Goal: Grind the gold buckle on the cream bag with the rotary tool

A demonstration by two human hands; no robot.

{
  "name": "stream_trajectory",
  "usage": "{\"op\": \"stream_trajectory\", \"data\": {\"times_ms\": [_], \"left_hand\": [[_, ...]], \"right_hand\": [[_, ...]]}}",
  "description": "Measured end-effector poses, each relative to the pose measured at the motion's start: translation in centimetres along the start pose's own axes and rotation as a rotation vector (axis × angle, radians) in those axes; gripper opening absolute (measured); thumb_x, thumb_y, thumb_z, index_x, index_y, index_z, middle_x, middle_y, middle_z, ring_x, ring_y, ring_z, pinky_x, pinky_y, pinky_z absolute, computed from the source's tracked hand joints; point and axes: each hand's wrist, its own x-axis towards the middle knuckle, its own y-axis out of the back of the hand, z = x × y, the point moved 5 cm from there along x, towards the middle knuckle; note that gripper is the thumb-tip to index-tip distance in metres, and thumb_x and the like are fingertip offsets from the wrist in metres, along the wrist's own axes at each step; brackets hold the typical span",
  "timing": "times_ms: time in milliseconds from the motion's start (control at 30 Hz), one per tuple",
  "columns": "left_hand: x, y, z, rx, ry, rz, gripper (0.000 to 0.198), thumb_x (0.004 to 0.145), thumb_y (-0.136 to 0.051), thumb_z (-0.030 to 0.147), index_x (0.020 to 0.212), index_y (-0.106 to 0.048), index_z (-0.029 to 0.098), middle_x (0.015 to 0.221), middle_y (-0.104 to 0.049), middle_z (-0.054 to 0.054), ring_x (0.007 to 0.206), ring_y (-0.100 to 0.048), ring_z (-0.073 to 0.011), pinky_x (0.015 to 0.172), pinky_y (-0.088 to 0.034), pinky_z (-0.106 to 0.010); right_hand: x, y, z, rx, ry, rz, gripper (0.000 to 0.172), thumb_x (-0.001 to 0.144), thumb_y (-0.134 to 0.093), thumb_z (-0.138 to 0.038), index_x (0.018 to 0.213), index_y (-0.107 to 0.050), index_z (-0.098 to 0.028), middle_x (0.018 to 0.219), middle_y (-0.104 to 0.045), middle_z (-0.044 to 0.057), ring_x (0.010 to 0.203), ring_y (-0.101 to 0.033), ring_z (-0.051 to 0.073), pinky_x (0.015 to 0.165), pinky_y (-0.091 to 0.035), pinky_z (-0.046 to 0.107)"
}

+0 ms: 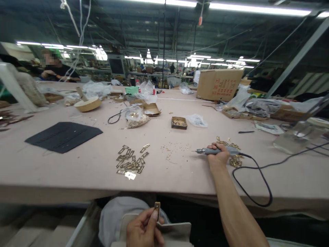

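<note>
My right hand [218, 156] rests on the table and grips a grey electric screwdriver [215, 151] lying sideways, tip pointing left; its black cord [257, 178] loops off to the right. A heap of gold metal parts [234, 158] lies just behind and right of that hand. Below the table edge, over my lap, my left hand [144, 230] pinches a small gold rectangular buckle [157, 208] upright between thumb and fingers. A beige piece of material [174, 230] lies under that hand. Several gold rectangular frames [131, 160] are spread on the table in front of me.
A black sheet [63, 136] lies at the left. A small box of screws [179, 122], plastic bags [196, 120] and a cardboard box [219, 84] stand farther back. Loose screws [174, 148] are scattered mid-table. Another person [55, 68] sits at the far left.
</note>
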Motion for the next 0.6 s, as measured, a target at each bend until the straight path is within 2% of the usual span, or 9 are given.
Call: {"op": "stream_trajectory", "data": {"times_ms": [67, 133, 267, 400, 500, 600], "left_hand": [[-0.6, -0.3, 0.6, 0.037, 0.006, -0.042, 0.046, 0.084, -0.068, 0.057, 0.076, -0.072, 0.012, 0.048, -0.066, -0.004, 0.032, -0.056, -0.0116, 0.036, -0.037, -0.016], [-1.1, -0.4, 1.1, 0.023, 0.033, -0.063, 0.041, 0.089, -0.064, 0.049, 0.074, -0.070, 0.011, 0.043, -0.062, -0.003, 0.032, -0.056, -0.0116, 0.037, -0.036, -0.016], [-1.2, -0.4, 1.6, -0.053, 0.113, -0.022, 0.035, 0.088, -0.063, 0.041, 0.073, -0.068, 0.011, 0.044, -0.063, -0.003, 0.030, -0.053, -0.0116, 0.035, -0.040, -0.019], [-0.8, -0.8, 2.2, -0.091, 0.145, -0.001, 0.034, 0.086, -0.063, 0.040, 0.067, -0.067, 0.011, 0.040, -0.059, -0.002, 0.029, -0.052, -0.0116, 0.034, -0.039, -0.019], [-0.2, -1.0, 2.5, -0.112, 0.133, 0.011, 0.033, 0.084, -0.064, 0.039, 0.066, -0.066, 0.012, 0.040, -0.060, -0.002, 0.029, -0.052, -0.0114, 0.034, -0.042, -0.020], [0.4, -1.0, 2.5, -0.099, 0.127, 0.024, 0.031, 0.085, -0.063, 0.037, 0.066, -0.066, 0.012, 0.040, -0.061, -0.002, 0.029, -0.051, -0.0112, 0.035, -0.043, -0.020]], "right_hand": [[-2.1, -0.7, -0.1, -0.005, -0.043, -0.044, 0.024, 0.068, -0.061, -0.015, 0.068, -0.037, -0.019, 0.067, -0.048, -0.005, 0.047, -0.042, 0.004, 0.047, -0.046, 0.016], [-4.5, -1.6, 0.0, 0.001, -0.083, -0.103, 0.019, 0.064, -0.057, -0.013, 0.069, -0.040, -0.018, 0.071, -0.048, -0.003, 0.048, -0.042, 0.003, 0.048, -0.046, 0.016], [-10.8, -3.8, 0.8, 0.007, -0.154, -0.269, 0.013, 0.058, -0.054, -0.012, 0.069, -0.050, -0.016, 0.074, -0.049, 0.000, 0.051, -0.042, 0.004, 0.048, -0.046, 0.018], [-17.3, -4.8, 2.1, -0.071, -0.175, -0.363, 0.013, 0.060, -0.055, -0.011, 0.072, -0.059, -0.016, 0.076, -0.053, 0.001, 0.053, -0.043, 0.005, 0.052, -0.045, 0.020], [-19.9, -4.9, 3.1, -0.126, -0.129, -0.410, 0.014, 0.062, -0.056, -0.012, 0.073, -0.063, -0.017, 0.076, -0.056, 0.002, 0.053, -0.044, 0.007, 0.052, -0.043, 0.023], [-20.7, -4.6, 3.8, -0.148, -0.118, -0.422, 0.014, 0.062, -0.056, -0.013, 0.073, -0.063, -0.018, 0.074, -0.057, 0.002, 0.052, -0.044, 0.007, 0.052, -0.041, 0.023]]}}
